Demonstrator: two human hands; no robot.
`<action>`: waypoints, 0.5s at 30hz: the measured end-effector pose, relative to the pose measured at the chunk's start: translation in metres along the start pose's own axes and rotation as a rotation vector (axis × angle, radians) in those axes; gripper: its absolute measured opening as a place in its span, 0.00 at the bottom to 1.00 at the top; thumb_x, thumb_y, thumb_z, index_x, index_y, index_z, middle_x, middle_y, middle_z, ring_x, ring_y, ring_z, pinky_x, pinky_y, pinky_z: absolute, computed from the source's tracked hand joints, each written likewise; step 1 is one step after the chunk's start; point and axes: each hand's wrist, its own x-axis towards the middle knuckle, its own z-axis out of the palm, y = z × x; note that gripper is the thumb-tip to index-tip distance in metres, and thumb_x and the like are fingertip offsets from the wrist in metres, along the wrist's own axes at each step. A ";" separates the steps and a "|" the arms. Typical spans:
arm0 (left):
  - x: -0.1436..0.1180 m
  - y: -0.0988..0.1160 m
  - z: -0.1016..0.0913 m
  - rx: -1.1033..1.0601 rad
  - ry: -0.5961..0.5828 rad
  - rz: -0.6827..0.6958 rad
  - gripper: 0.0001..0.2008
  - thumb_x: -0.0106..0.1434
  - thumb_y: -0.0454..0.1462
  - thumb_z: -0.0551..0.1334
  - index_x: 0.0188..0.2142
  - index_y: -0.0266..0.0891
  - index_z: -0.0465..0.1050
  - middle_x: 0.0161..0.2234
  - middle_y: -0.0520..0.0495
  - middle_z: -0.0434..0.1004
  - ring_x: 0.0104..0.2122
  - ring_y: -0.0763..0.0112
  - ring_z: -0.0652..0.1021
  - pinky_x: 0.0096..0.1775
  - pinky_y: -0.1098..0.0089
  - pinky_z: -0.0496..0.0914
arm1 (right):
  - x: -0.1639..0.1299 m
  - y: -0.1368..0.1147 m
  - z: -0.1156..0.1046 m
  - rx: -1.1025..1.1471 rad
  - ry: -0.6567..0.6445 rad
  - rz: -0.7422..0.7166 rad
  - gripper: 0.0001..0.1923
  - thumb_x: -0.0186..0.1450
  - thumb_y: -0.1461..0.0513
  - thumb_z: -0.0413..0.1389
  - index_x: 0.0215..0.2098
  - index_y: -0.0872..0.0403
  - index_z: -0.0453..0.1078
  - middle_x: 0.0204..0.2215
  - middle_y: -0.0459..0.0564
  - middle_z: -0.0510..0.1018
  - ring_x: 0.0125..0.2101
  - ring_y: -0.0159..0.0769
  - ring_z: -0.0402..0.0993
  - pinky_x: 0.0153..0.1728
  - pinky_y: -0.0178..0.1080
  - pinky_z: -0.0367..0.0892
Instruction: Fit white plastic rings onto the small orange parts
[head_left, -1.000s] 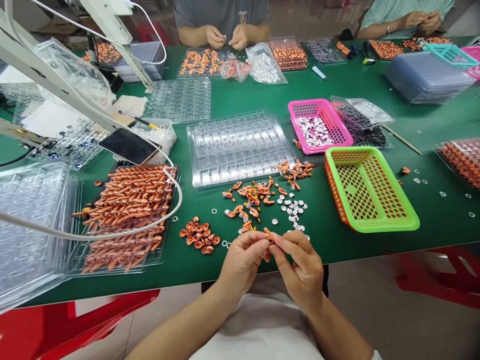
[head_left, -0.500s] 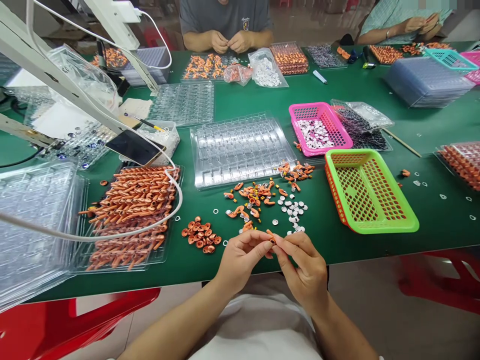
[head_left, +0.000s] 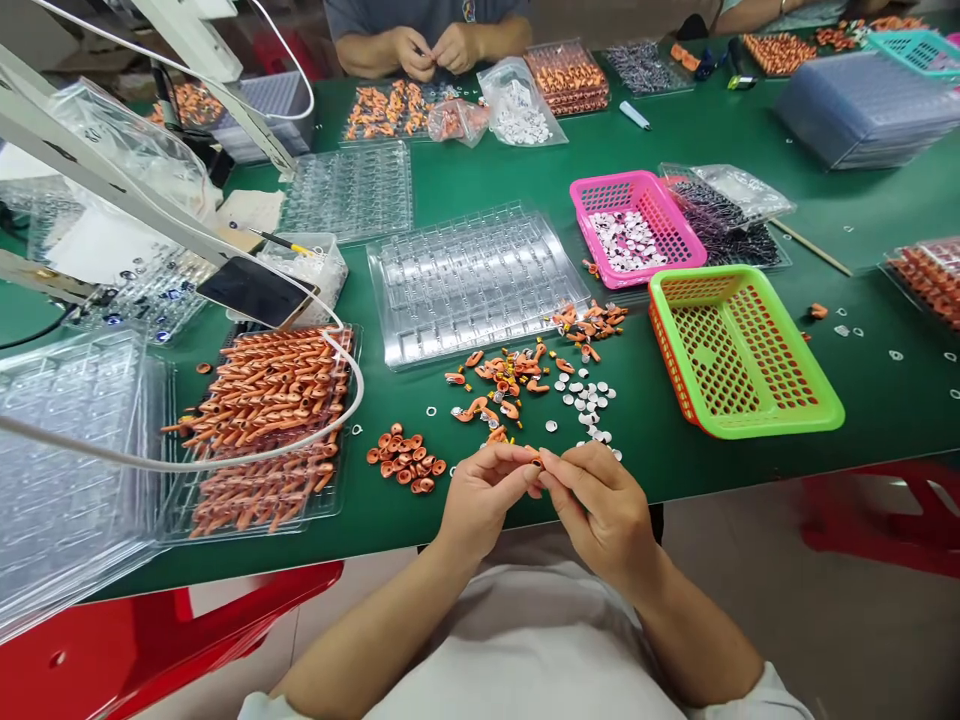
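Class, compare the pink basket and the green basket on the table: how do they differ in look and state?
The pink basket holds a heap of small white discs, while the green basket shows only its bare mesh floor. The pink basket looks smaller and lies farther from the person's hands; the green basket is larger and nearer the table's front edge. Both are rectangular plastic mesh baskets resting flat on the green table.

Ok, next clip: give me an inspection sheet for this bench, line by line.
Surface: green table, crowded.
Job's things: small orange part pinched between left hand and right hand; loose orange parts and white discs just beyond.
Clutter: green basket, pink basket, clear tray, filled tray, phone.
Hands: both closed on the part.
Cables: white cable over the filled tray.
Surroundings: a co-worker's hands opposite.
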 end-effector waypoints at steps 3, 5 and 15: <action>0.000 0.003 0.006 -0.105 0.037 -0.041 0.09 0.48 0.37 0.76 0.28 0.37 0.80 0.26 0.51 0.81 0.22 0.77 0.77 0.29 0.76 0.72 | 0.001 0.000 0.002 0.060 0.020 0.058 0.19 0.67 0.71 0.56 0.54 0.51 0.71 0.34 0.50 0.76 0.34 0.35 0.74 0.34 0.40 0.73; -0.001 0.003 0.009 -0.160 0.060 -0.083 0.11 0.47 0.37 0.76 0.28 0.36 0.79 0.25 0.50 0.81 0.23 0.76 0.77 0.29 0.75 0.72 | 0.000 0.000 0.004 0.099 0.033 0.122 0.18 0.67 0.68 0.57 0.54 0.50 0.71 0.36 0.50 0.75 0.35 0.36 0.74 0.35 0.39 0.74; -0.003 0.001 0.009 -0.263 0.077 -0.170 0.08 0.49 0.35 0.75 0.29 0.37 0.80 0.28 0.49 0.81 0.27 0.76 0.78 0.31 0.76 0.72 | -0.003 0.001 0.011 0.182 0.061 0.173 0.20 0.67 0.69 0.56 0.56 0.48 0.72 0.34 0.49 0.76 0.34 0.34 0.75 0.34 0.36 0.75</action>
